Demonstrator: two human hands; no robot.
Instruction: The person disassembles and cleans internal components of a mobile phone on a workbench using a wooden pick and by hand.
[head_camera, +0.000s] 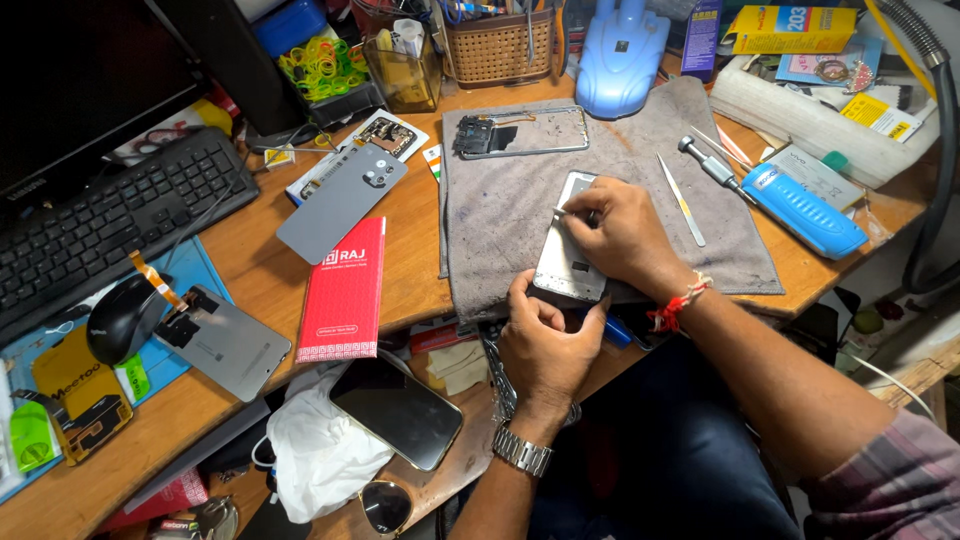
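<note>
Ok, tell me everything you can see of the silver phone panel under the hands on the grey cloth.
The silver phone panel is a flat, rounded-corner rectangle that looks like bare metal, with small cutouts in its face. It lies flat on the grey cloth, long axis running away from the person and slightly tilted. The left hand pinches its near edge. The right hand rests over its far end, pressing a thin metal tool against it there. Its far end is partly hidden.
</note>
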